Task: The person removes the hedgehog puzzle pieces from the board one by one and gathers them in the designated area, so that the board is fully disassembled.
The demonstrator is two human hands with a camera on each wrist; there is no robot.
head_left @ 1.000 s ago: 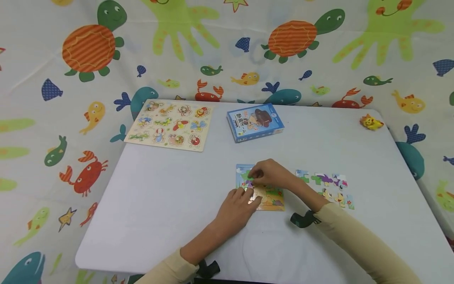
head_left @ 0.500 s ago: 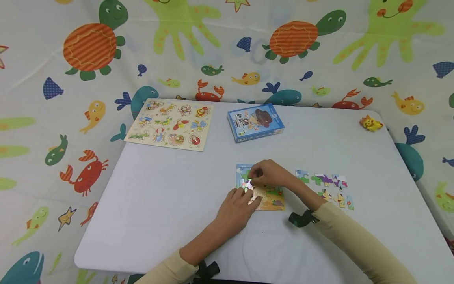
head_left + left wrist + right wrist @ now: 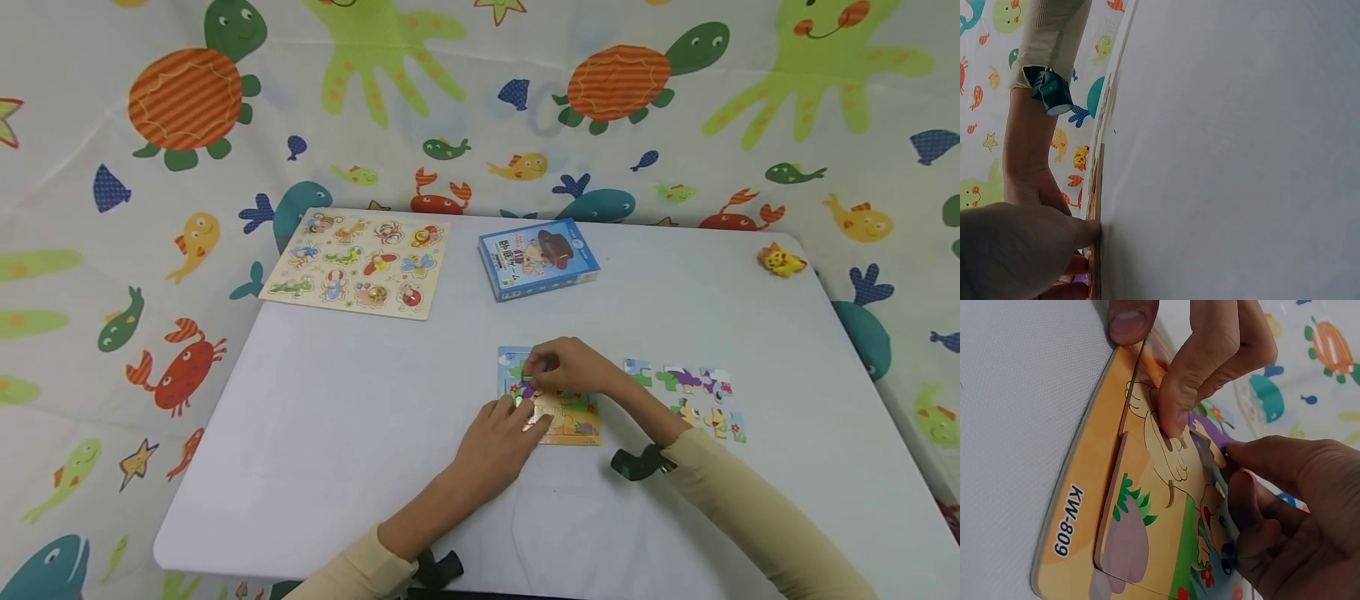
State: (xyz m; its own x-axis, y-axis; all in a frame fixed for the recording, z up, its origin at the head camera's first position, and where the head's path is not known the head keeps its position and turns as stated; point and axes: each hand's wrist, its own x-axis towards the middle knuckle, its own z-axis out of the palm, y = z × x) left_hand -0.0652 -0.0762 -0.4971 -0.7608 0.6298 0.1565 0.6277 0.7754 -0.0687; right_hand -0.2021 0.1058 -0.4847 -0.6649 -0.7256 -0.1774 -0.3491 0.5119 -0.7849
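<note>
A small cartoon jigsaw puzzle board (image 3: 581, 438) lies in front of the person, its printed rim clear in the right wrist view. My left hand (image 3: 495, 442) rests on its near left part. One left fingertip (image 3: 1175, 419) presses on the picture, and the thumb (image 3: 1129, 325) touches the rim. My right hand (image 3: 573, 367) is over the board's upper part. Between its thumb and fingers it pinches a puzzle piece (image 3: 1208, 453), tilted up from the board and partly hidden. In the left wrist view, the left hand (image 3: 1016, 250) stands at the board's edge.
Several loose puzzle pieces (image 3: 682, 379) lie to the right of the board. Farther back are a wooden insect puzzle (image 3: 356, 265), a blue game box (image 3: 540, 258) and a small yellow toy (image 3: 782, 260). A sea-animal cloth (image 3: 480, 108) hangs behind the white table (image 3: 337, 433).
Both hands stay almost in the same place. The right fingers shift slightly at the puzzle piece, and the purple patch beneath them shows differently.
</note>
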